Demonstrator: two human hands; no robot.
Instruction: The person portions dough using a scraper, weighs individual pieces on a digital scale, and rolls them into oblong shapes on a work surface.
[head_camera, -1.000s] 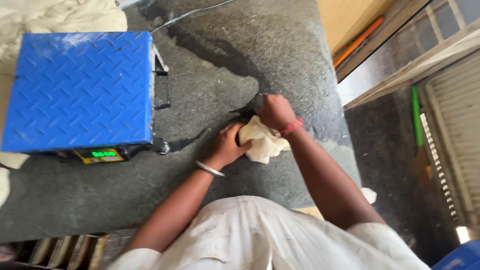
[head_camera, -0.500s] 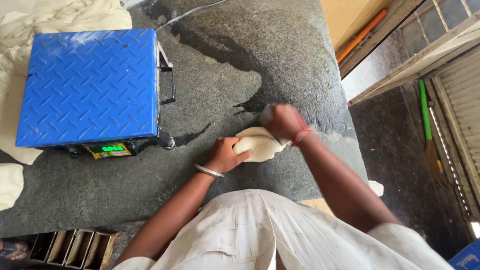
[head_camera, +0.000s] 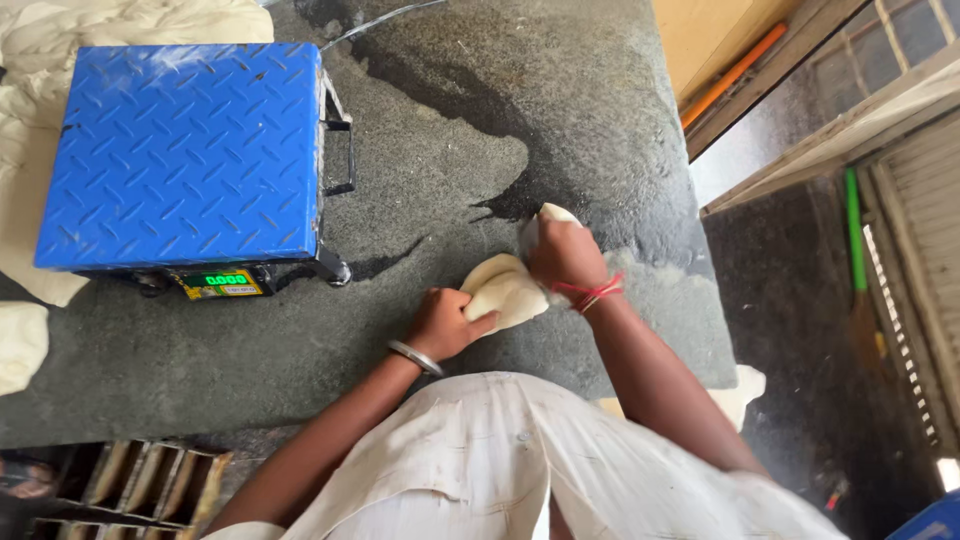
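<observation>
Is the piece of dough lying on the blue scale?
No, the dough lies on the dark stone counter, beside the blue scale, under both hands.

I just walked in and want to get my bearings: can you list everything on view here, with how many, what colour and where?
Pale lump of dough: one, cream, on the counter, between both hands.
Blue platform scale with checker-plate top: one, blue, left on the counter, green display lit.
Dark speckled stone counter: one, grey-black, dusted with flour.
Large pale dough mass: one, cream, behind and left of the scale.
Metal loaf tins: several, dull brown, bottom left.
Green-handled broom: one, right, on the floor.
Left hand: steel bangle, pressing the dough.
Right hand: red thread, gripping the dough.
</observation>
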